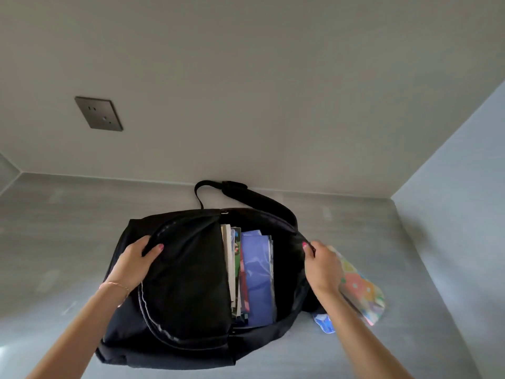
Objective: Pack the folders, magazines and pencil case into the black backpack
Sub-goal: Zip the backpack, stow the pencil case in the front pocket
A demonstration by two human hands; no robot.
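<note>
The black backpack (188,285) lies open on the grey surface in the middle of the view. Blue folders (258,277) and several magazines (232,266) stand inside its main compartment. My left hand (134,262) grips the front flap on the left side of the opening. My right hand (322,265) pinches the right edge of the opening. A colourful flowered pencil case (360,291) lies on the surface just right of the bag, partly hidden behind my right hand and forearm.
The grey surface (68,242) meets a pale back wall with a dark socket plate (99,113). A grey side wall (451,201) closes in the right. A small blue and white item (325,322) peeks out beside the bag under my right forearm.
</note>
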